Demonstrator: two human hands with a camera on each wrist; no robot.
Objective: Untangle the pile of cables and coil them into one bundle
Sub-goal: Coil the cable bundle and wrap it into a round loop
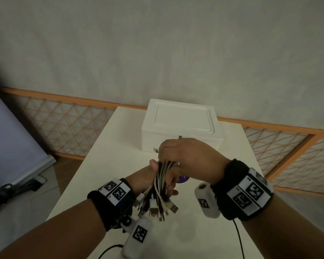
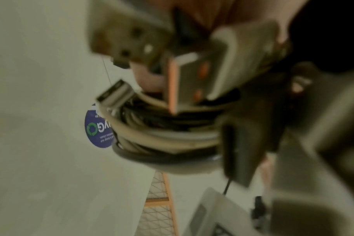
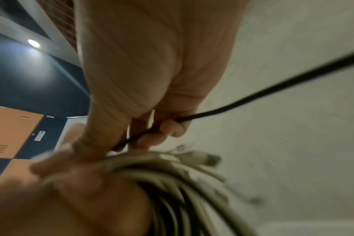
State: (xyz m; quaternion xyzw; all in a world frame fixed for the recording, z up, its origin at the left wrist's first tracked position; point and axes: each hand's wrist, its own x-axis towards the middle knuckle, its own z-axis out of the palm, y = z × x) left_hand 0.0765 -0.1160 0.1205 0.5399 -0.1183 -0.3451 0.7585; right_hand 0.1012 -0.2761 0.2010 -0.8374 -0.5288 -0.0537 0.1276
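Gripping the bundle of cables (image 1: 162, 181) in my left hand (image 1: 150, 177), I am holding it above the bench (image 1: 105, 159), fingers curled round the gathered strands while the plug ends (image 1: 157, 208) are fanning out below toward my wrist. My right hand (image 1: 185, 156) is sitting just over the top of the bundle, and in the right wrist view its fingertips (image 3: 170, 127) are pinching a single black cable (image 3: 253, 95) that is running off taut to one side. Behind my hands a white box (image 1: 181, 126) is standing on the bench, and a round purple sticker (image 2: 98, 127) is showing on the bench surface just beneath the coils. I judge the wrapping to be near its end, with that black strand the one being worked. Pulling it too hard could be dragging loops out of my left grip, and the loose plugs are likely to snag on each other or slip free, since nothing but my fingers is binding them.
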